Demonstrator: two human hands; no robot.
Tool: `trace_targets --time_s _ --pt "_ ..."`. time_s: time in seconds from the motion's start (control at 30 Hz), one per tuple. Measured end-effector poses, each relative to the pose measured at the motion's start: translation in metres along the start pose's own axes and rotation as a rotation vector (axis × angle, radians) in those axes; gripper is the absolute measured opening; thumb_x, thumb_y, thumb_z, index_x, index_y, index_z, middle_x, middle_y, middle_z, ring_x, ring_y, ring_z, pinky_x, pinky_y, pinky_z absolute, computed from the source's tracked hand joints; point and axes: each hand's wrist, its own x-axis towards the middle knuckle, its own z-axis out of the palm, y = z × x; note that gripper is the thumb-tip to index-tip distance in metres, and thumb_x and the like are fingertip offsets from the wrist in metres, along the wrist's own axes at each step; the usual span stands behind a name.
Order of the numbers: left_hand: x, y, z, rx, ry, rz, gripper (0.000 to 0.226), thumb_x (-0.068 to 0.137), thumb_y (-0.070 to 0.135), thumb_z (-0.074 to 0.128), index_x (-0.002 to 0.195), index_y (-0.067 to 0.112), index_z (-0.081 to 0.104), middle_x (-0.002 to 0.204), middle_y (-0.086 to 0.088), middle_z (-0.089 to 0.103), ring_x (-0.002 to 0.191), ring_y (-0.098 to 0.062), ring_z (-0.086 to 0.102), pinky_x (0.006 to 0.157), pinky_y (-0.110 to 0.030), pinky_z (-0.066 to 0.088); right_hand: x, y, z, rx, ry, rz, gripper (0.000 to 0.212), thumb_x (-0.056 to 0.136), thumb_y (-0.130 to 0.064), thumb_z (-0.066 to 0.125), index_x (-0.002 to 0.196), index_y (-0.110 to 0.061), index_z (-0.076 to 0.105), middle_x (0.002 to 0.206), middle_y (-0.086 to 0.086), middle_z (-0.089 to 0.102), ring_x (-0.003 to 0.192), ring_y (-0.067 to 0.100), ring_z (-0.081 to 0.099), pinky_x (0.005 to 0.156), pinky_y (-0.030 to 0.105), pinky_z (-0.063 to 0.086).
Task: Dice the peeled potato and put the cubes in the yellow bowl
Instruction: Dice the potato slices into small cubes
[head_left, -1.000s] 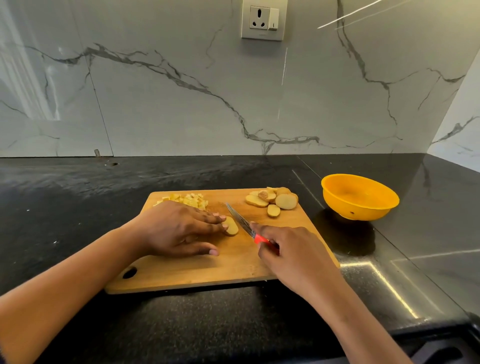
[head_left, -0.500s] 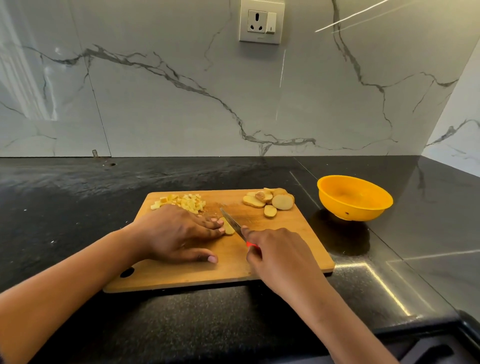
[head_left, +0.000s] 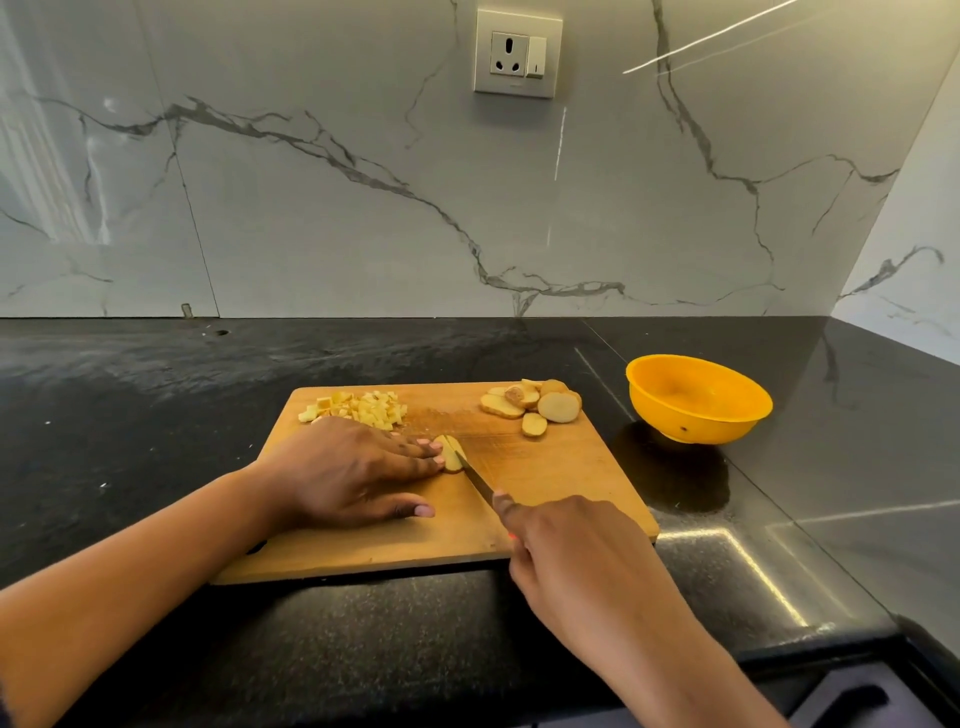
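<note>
Black stone counter (head_left: 156, 415) holds 1 wooden cutting board (head_left: 571, 493). 1 yellow bowl (head_left: 698, 400) sits on the counter right of the board, not touching it. The left hand (head_left: 353, 473) lies flat, straight fingers pressing down on 1 potato slice (head_left: 454, 447) in the middle of the board. The right hand (head_left: 566, 545) is curled round 1 knife (head_left: 478, 480), and the blade touches that slice. A heap of potato cubes (head_left: 363, 408) sits at the back left, too many to count. About 6 round slices (head_left: 558, 406) lie at the back right.
</note>
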Motion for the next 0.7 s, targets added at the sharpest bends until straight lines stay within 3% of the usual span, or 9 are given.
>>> trace_targets --time_s 0.17,0.3,0.7 --pt "-0.002 0.002 0.003 0.001 0.064 0.008 0.051 0.097 0.057 0.034 0.123 0.023 0.062 0.124 0.008 0.062 0.112 -0.009 0.06 0.075 -0.034 0.059 -0.005 0.003 -0.011 0.039 0.044 0.019 0.048 0.101 -0.035 0.034 0.148 -0.034 0.027 0.106 -0.003 0.06 0.082 0.016 0.046 0.059 0.026 0.034" --pt "-0.003 0.003 0.001 0.005 0.078 0.027 0.05 0.096 0.054 0.038 0.119 0.019 0.066 0.12 0.004 0.065 0.11 -0.009 0.061 0.074 -0.032 0.059 -0.007 0.006 -0.022 0.095 0.117 0.039 0.048 0.099 -0.038 0.036 0.147 -0.042 0.026 0.107 -0.009 0.063 0.087 0.011 0.054 0.068 0.026 0.045" --pt "-0.003 -0.001 0.0 0.0 0.03 0.046 0.052 0.097 0.058 0.034 0.122 0.022 0.062 0.121 0.008 0.064 0.112 -0.006 0.059 0.082 -0.031 0.057 0.022 0.0 0.013 0.15 0.174 0.07 0.047 0.101 -0.038 0.036 0.147 -0.039 0.028 0.105 -0.009 0.063 0.086 0.012 0.053 0.068 0.027 0.041"
